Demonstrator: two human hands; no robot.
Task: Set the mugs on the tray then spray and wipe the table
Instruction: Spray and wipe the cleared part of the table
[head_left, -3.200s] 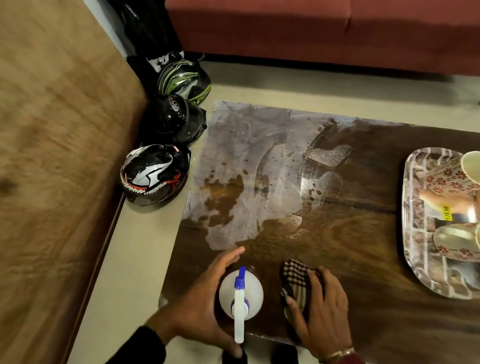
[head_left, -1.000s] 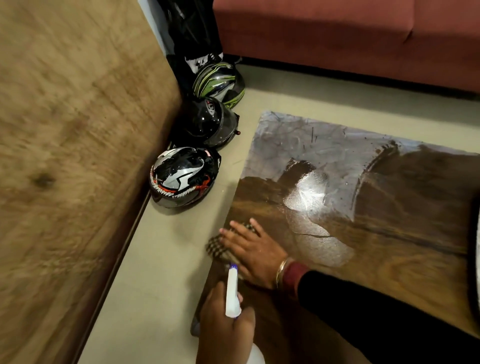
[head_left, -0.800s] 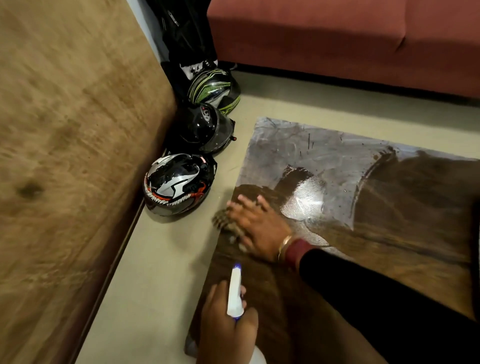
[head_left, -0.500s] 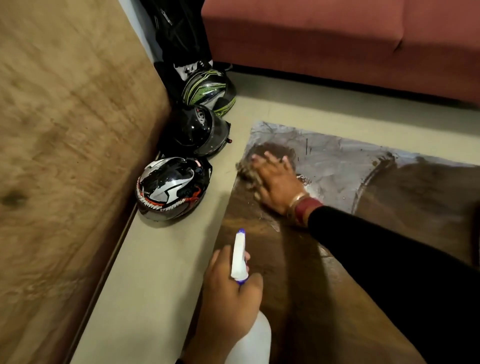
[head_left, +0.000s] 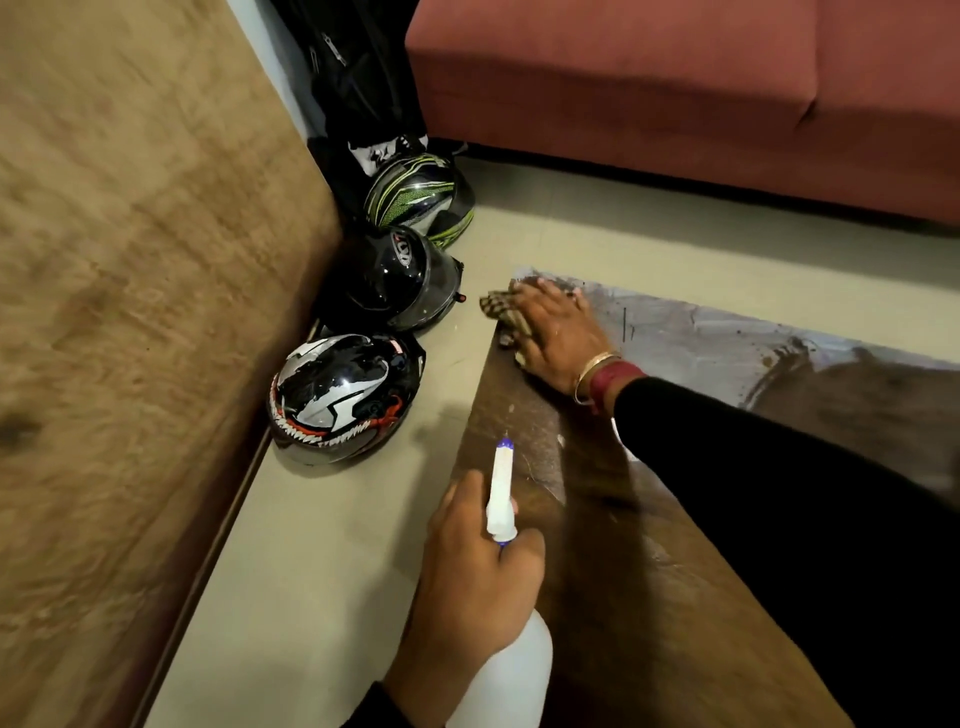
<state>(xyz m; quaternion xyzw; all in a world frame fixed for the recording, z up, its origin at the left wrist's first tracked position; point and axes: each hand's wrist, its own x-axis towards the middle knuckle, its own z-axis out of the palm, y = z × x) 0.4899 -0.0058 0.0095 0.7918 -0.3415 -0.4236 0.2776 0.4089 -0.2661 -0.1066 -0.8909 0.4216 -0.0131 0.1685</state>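
Observation:
My right hand (head_left: 558, 335) presses a checked cloth (head_left: 497, 307) flat onto the far left corner of the dark wooden table (head_left: 613, 597). The cloth sticks out past my fingertips at the table's edge. My left hand (head_left: 475, 571) grips a white spray bottle (head_left: 506, 670) with a blue-tipped nozzle (head_left: 503, 488), held over the table's near left edge. A greyish wet film (head_left: 696, 338) covers the far part of the tabletop. The tray and the mugs are out of view.
Three motorcycle helmets stand on the floor left of the table: a black-white-red one (head_left: 343, 395), a black one (head_left: 395, 278) and a green-striped one (head_left: 421, 195). A brown surface (head_left: 130, 312) fills the left. A red sofa (head_left: 675, 78) runs behind.
My right hand has slid the cloth along the table's left edge from the near side to the far left corner. The left hand keeps the spray bottle near the front edge.

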